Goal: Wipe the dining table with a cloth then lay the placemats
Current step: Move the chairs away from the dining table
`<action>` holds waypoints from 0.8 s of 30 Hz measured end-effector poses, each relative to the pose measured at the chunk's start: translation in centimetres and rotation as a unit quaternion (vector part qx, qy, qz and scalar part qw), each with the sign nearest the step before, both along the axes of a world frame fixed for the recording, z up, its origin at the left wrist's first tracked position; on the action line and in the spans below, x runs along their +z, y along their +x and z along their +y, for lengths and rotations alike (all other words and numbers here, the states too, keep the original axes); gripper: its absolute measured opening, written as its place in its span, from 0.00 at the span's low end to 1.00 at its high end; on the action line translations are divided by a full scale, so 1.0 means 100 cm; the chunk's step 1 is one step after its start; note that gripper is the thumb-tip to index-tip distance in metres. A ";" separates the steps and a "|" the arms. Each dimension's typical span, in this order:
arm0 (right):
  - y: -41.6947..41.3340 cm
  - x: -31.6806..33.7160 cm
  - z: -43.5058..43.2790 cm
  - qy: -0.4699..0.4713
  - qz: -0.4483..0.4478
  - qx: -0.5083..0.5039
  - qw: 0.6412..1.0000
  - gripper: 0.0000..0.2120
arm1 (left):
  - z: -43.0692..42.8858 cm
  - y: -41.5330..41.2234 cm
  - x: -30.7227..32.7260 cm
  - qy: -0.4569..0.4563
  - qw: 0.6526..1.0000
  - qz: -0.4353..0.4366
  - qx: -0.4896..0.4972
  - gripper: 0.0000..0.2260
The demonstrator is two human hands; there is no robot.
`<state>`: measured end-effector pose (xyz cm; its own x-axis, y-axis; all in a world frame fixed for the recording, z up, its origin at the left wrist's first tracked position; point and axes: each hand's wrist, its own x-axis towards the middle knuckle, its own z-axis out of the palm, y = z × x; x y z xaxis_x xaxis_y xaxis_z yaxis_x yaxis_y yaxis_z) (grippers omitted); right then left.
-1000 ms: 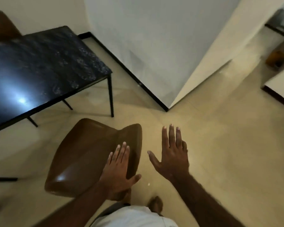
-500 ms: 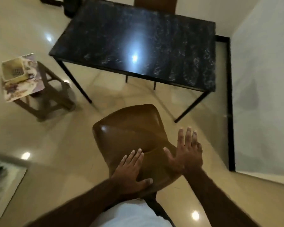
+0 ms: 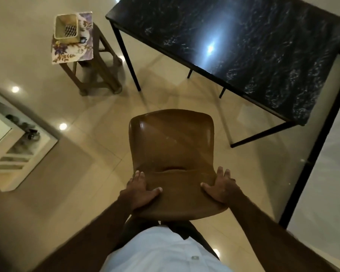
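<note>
The black marble dining table stands at the upper right with nothing on its top. A brown chair faces it, a short way off. My left hand grips the left edge of the chair's backrest, thumb across the top. My right hand grips the right edge the same way. Floral placemats lie stacked on a brown stool left of the table, under a beige basket. No cloth is in sight.
A white shelf unit stands at the left. A pale wall with a black skirting runs down the right side, close to the table's corner. Glossy beige floor lies between the chair, the stool and the table.
My view has swung left, so the table and the stool now lie ahead. Both hands went from flat on the chair's back to gripping its two side edges.
</note>
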<state>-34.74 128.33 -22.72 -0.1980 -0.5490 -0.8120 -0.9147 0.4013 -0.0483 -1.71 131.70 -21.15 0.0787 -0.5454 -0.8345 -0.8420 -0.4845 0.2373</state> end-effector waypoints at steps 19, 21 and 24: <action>-0.021 0.015 -0.016 0.134 -0.165 -0.402 0.891 0.14 | -0.006 0.038 -0.011 0.113 0.872 0.101 0.465 0.20; -0.019 0.031 -0.026 0.133 -0.152 -0.400 0.894 0.13 | -0.024 0.043 -0.002 0.088 0.882 0.091 0.453 0.17; -0.018 0.053 -0.032 0.125 -0.146 -0.422 0.886 0.14 | -0.059 0.048 0.018 0.057 0.904 0.073 0.417 0.13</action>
<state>-36.53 125.12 -17.39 -0.2128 -0.1007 -0.9719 -0.2467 0.9680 -0.0463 3.04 125.76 -19.36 0.3071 -0.2567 -0.9164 -0.1359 -0.9649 0.2248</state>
